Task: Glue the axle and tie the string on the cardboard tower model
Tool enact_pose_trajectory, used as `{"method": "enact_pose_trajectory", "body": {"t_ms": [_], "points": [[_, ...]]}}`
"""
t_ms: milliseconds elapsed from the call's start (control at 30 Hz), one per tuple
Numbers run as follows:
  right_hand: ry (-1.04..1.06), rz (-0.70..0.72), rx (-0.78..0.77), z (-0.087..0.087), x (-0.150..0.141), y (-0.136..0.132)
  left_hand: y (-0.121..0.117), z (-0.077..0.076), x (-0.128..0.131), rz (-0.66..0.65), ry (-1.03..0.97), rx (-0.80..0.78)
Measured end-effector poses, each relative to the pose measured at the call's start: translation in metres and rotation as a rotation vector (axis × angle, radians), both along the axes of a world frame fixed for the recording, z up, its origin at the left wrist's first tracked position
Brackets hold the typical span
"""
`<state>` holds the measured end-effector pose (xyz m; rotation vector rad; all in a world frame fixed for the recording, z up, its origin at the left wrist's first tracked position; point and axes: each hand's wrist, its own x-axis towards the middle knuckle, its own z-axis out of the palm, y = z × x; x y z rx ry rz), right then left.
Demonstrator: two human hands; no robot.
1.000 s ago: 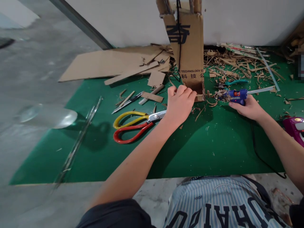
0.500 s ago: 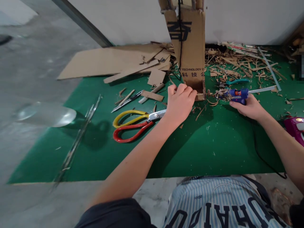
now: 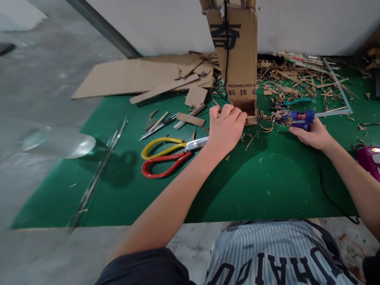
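A tall cardboard structure [image 3: 240,59] with printed lettering stands on the green table. At its base my left hand [image 3: 226,128] is closed on the cardboard's lower edge; the fingertips are hidden behind it. My right hand [image 3: 317,134] grips a blue hot glue gun [image 3: 304,118] by the handle. Its nozzle end points left towards the cardboard base and is covered with scraps and glue strings. A clear glue stick [image 3: 329,113] sticks out of its back. Beside my left wrist lie scissors [image 3: 170,156] with one yellow and one red handle.
Cardboard scraps [image 3: 285,77] are heaped along the wall. A utility knife [image 3: 158,126] lies left of centre, near a large cardboard sheet [image 3: 118,79]. Several clear glue sticks [image 3: 97,176] and a clear bottle [image 3: 59,142] are at left. A magenta tool [image 3: 369,158] sits at right.
The glue gun and my right hand have shifted slightly to the right, away from the cardboard base. My left hand stays in place at the base.
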<state>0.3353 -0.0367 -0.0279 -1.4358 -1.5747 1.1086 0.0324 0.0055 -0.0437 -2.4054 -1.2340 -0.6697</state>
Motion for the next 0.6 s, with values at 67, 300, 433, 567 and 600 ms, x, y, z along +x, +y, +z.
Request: {"method": "enact_pose_trajectory", "body": {"t_ms": [67, 300, 433, 567, 600], "points": [[0.005, -0.010, 0.007, -0.0033, 0.0003, 0.0011, -0.0001, 0.0009, -0.0004, -0.001, -0.005, -0.050], [0.003, -0.014, 0.026, -0.0060, 0.0002, 0.0027, -0.0009, 0.0011, 0.0006, -0.020, -0.054, -0.145], [-0.009, -0.003, 0.036, -0.0062, 0.0016, 0.0029, -0.0011, 0.0008, 0.0003, -0.024, -0.065, -0.163], [-0.006, 0.015, 0.056, -0.0076, 0.0021, 0.0038, -0.0018, 0.0021, -0.0005, -0.017, -0.053, -0.161], [-0.006, 0.017, 0.065, -0.0079, 0.0020, 0.0040, -0.0021, 0.0026, -0.0006, -0.011, -0.039, -0.159]]}}
